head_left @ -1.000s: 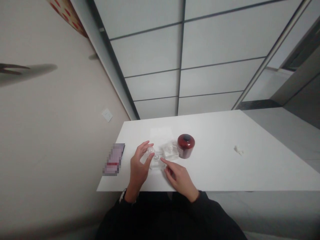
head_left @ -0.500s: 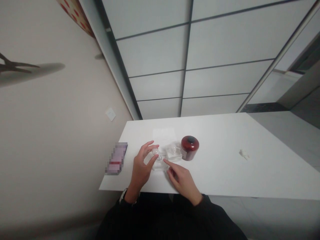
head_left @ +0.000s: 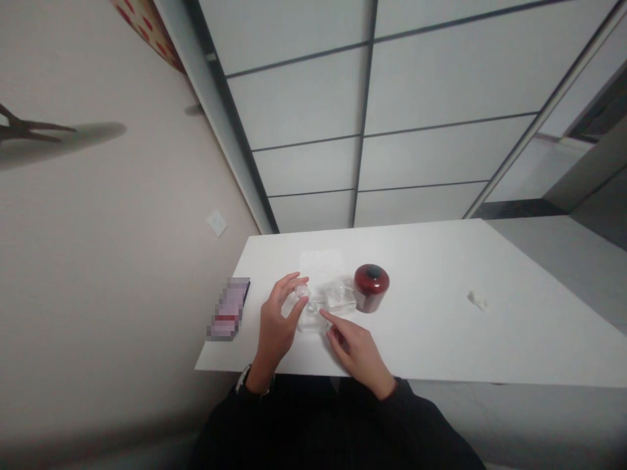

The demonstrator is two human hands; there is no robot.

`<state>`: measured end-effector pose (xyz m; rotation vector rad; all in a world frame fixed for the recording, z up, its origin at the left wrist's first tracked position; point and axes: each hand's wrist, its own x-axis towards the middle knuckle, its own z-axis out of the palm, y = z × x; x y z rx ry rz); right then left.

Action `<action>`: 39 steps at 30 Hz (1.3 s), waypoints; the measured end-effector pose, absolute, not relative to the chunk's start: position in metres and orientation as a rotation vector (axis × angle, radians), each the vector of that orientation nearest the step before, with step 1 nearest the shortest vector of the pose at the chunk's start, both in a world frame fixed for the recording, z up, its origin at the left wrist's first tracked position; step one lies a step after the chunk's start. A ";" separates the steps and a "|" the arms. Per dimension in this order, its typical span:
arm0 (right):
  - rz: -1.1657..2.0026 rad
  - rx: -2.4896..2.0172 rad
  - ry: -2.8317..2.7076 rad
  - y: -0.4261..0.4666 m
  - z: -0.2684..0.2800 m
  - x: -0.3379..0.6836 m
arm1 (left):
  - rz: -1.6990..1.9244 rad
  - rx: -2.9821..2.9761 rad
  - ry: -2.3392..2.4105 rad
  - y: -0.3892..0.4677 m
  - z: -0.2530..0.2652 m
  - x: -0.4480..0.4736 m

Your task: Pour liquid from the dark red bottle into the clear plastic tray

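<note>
My left hand (head_left: 277,326) pinches a clear, round bottle stopper (head_left: 302,291) between thumb and fingers, just over the neck of a clear glass bottle (head_left: 313,322). Whether the stopper sits in the neck, I cannot tell. From the right, my right hand (head_left: 361,352) rests against the same bottle: its index finger reaches to the top, and the other fingers curl at the side. Behind it stands a second clear bottle (head_left: 340,299), partly blurred by glare. A dark red bottle (head_left: 371,288) with a black top is right beside that one.
On the white table (head_left: 416,339), a crumpled white tissue (head_left: 477,299) lies far to the right. A blurred-out pinkish rectangular object (head_left: 228,310) is at the left edge, near the wall. White sliding panels (head_left: 313,170) rise behind the table.
The left hand with the stopper has shifted very slightly upward and left. My right hand stays at the bottle. Nothing else has moved on the table.
</note>
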<state>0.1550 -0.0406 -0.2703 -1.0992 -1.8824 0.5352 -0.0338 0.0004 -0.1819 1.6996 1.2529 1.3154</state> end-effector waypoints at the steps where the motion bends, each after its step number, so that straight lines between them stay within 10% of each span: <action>1: 0.536 -1.098 -1.884 -0.041 -0.270 0.155 | 1.319 1.699 1.255 0.000 -0.182 -0.033; 39: 0.535 -1.086 -1.880 -0.041 -0.271 0.156 | 1.340 1.652 1.255 0.001 -0.178 -0.036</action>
